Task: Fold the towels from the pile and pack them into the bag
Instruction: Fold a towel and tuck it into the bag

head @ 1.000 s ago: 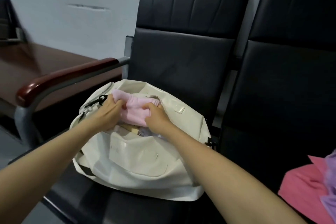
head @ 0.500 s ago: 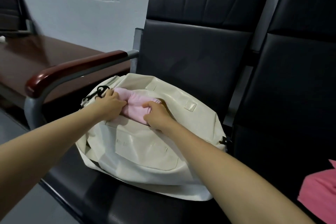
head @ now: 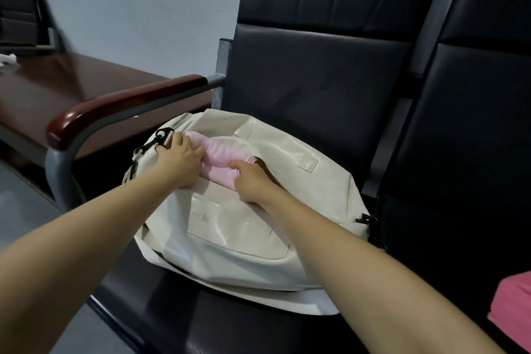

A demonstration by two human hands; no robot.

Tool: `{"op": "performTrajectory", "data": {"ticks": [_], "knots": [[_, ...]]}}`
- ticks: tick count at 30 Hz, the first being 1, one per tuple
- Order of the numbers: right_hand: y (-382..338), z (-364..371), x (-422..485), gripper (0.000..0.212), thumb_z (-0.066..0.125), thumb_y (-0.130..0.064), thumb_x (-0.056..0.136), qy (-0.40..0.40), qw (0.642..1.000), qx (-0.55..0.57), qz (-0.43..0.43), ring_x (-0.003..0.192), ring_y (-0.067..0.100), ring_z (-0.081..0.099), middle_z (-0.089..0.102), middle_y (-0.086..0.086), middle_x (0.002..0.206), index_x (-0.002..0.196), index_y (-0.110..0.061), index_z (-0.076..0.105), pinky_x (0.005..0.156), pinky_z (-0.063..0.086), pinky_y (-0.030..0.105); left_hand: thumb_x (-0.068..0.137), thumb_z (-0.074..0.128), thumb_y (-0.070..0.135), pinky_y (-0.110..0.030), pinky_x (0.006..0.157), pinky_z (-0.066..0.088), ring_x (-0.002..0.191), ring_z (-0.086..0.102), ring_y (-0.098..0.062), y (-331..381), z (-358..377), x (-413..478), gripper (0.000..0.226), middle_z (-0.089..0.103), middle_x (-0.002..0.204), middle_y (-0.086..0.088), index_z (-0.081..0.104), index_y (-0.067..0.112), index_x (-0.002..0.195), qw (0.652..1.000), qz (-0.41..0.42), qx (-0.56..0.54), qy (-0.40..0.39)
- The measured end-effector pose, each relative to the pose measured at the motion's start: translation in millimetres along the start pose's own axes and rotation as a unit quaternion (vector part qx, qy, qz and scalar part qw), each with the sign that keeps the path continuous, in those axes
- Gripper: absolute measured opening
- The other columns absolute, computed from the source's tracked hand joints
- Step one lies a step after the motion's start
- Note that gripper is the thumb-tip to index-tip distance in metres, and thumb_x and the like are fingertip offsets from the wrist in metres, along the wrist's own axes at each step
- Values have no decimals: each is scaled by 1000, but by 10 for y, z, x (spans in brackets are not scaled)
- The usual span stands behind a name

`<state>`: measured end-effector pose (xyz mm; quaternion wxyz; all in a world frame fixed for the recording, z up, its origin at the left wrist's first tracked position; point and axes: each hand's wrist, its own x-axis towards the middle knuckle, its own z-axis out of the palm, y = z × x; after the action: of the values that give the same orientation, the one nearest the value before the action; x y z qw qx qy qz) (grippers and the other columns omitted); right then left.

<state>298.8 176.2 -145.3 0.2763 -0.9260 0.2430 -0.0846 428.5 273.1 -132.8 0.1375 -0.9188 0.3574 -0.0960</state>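
The left hand (head: 179,159) and right hand (head: 253,181) have their fingers curled round a folded pink towel (head: 222,159), half tucked into the cream bag (head: 238,233) on the seat (head: 230,319). More pink cloth (head: 514,313) waits on the next seat (head: 465,253), so packing looks unfinished.

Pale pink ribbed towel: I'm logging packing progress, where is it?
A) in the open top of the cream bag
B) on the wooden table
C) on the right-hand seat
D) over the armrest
A: the left hand and right hand hold the pale pink ribbed towel in the cream bag mouth.
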Motion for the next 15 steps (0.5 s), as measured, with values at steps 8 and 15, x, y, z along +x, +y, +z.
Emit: {"op": "performTrajectory", "data": {"ticks": [8, 15], "knots": [[90, -13, 110, 70, 48, -19, 96, -54, 987, -141, 48, 137, 34, 28, 23, 16, 150, 152, -39, 10, 107, 31, 44, 99, 34, 27, -53, 111, 20, 144, -1, -36, 24, 107, 6, 46, 3, 155, -19, 32, 28, 145, 998, 18, -18, -50], [97, -151, -60, 66, 49, -16, 95, -107, 986, -124, 26, 134, 34, 37, 30, 14, 152, 152, -31, 20, 109, 36, 40, 97, 44, 34, -50, 112, 20, 140, 18, -39, 19, -143, -83, 50, 24, 151, -22, 40, 18, 144, 995, 9, -33, -99]]}}
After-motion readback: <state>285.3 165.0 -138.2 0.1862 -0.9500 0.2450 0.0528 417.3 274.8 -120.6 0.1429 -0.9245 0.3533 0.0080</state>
